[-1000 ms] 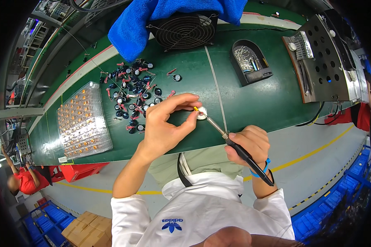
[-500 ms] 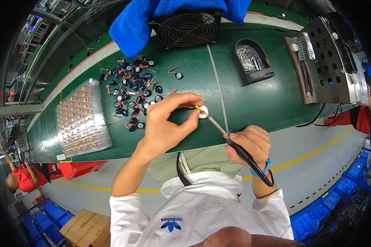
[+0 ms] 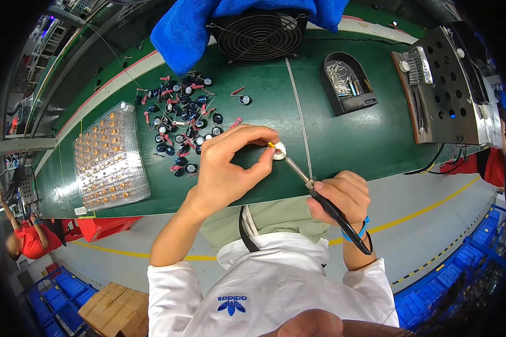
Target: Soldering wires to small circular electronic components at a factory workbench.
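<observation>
My left hand (image 3: pixel 226 167) is closed in a pinch of thumb and forefinger on a small yellow part (image 3: pixel 271 145). Right beside it, a small round whitish piece (image 3: pixel 279 151) shows at the fingertips; whether it lies on the table or is held up, I cannot tell. In my right hand (image 3: pixel 347 197) is a soldering iron (image 3: pixel 333 210), gripped like a pen by its black handle. Its metal tip slants up and left, meeting the whitish piece near the yellow part. What exactly the tip touches is too small to see.
Many dark round components (image 3: pixel 194 115) with red leads lie heaped to the left. Farther left is a clear plastic tray (image 3: pixel 109 160) of orange parts. A fan (image 3: pixel 258 38) and blue towel (image 3: pixel 177 39) stand behind, a black bin (image 3: pixel 348 84) and perforated metal box (image 3: pixel 447 84) to the right.
The view has shifted very slightly. Both hands keep the same pose, with the soldering iron's tip still at the whitish piece.
</observation>
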Tool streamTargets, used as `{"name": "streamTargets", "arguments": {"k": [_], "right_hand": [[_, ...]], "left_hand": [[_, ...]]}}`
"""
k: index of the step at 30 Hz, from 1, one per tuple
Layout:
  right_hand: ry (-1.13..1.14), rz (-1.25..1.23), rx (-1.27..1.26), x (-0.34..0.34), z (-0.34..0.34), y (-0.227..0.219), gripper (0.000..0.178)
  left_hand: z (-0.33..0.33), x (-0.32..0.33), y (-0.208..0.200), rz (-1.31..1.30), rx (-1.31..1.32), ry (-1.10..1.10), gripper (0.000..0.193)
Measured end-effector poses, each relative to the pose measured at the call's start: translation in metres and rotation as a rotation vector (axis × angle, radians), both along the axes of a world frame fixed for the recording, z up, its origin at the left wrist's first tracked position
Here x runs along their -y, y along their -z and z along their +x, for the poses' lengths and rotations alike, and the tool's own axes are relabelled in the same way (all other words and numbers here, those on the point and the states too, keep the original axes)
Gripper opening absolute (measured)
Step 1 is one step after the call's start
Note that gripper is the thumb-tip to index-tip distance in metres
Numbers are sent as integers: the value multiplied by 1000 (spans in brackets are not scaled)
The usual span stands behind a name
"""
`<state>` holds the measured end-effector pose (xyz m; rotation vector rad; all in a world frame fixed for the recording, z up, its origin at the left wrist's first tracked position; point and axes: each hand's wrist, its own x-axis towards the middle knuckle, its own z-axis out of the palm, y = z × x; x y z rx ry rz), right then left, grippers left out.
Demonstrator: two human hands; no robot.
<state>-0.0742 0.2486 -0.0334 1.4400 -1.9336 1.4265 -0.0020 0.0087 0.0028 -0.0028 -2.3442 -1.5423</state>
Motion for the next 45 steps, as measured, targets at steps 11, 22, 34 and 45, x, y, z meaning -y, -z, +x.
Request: {"name": "streamTargets", "arguments": {"k": [11,22,34,45], "right_hand": [[-5,21,8,-3,2,2,33],[33,-15,80,-1,3,1,36],[118,-157,201,15,-2,1,46],[151,-119,143,18,-1,0,40]], "left_hand": [[1,-3,3,12,3,-7,27],[6,7,-5,-97,-45,-75,23],[24,158,-70,-293,118,-397,15],[-99,305,-15,-698,163,-565,31]]}}
